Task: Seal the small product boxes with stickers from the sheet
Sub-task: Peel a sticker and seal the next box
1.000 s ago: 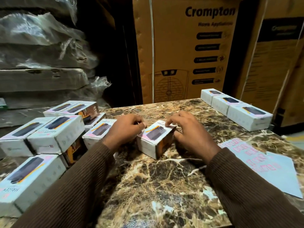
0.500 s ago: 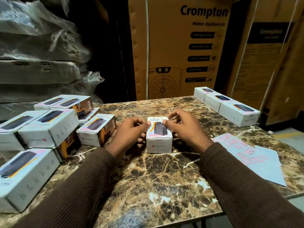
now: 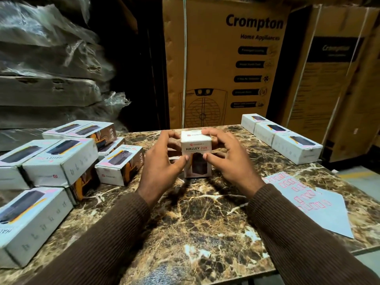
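Two hands hold one small box [image 3: 196, 154] upright near the middle of the counter [image 3: 197, 223]. The left hand [image 3: 162, 161] curls round its left side, with the thumb on the front face and the other fingers behind it. The right hand [image 3: 228, 159] does the same on the right side, its thumb on the front and a fingertip on the top edge. Standing the box on end brings its top flap up to the person, and I think this is so a sticker can go over the flap; whether one is already there I cannot tell.

To the right of the right hand, near the counter edge, lies the pale blue sticker sheet [image 3: 320, 212] with pink stickers in rows, close enough to reach without moving the box. At the far right corner a row of three boxes [image 3: 281, 138] lies neatly side by side, perhaps the finished ones. On the left a loose pile of boxes [image 3: 59, 161] lies in two layers, probably waiting. Behind the counter stand big brown cartons [image 3: 226, 64], and plastic-wrapped packages [image 3: 47, 64] are stacked at the left.
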`<state>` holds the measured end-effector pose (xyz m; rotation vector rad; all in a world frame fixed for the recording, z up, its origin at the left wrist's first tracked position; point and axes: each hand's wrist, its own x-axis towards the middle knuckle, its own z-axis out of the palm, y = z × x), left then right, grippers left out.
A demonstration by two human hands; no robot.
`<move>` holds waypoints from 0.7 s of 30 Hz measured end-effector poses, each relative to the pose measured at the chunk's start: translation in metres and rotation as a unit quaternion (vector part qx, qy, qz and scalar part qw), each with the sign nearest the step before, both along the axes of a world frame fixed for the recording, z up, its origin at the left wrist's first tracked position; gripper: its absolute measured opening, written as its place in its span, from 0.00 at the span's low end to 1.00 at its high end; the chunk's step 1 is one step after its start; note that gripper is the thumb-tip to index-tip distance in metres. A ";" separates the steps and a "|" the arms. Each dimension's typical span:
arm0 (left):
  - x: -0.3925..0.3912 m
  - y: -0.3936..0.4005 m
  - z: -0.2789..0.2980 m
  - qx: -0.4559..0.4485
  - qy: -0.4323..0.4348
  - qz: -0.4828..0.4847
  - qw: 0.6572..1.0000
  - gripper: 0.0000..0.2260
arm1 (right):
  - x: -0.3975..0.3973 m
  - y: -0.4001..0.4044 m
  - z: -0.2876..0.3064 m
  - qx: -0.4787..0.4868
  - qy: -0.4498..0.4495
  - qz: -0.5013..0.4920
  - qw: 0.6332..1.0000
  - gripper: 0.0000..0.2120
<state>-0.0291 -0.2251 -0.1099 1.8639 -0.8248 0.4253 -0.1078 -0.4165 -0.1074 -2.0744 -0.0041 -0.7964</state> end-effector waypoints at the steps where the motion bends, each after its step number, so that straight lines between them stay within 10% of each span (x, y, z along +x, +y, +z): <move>1: 0.000 0.000 -0.001 -0.001 0.004 -0.004 1.000 0.22 | 0.001 -0.001 0.000 -0.002 0.006 -0.004 1.000 0.28; 10: -0.002 -0.005 0.000 -0.009 -0.090 0.033 0.995 0.18 | 0.000 -0.001 0.005 0.041 -0.031 -0.025 0.998 0.09; 21: -0.012 -0.012 0.000 0.016 -0.137 -0.024 0.990 0.14 | 0.004 -0.002 0.006 0.128 -0.050 0.016 0.990 0.14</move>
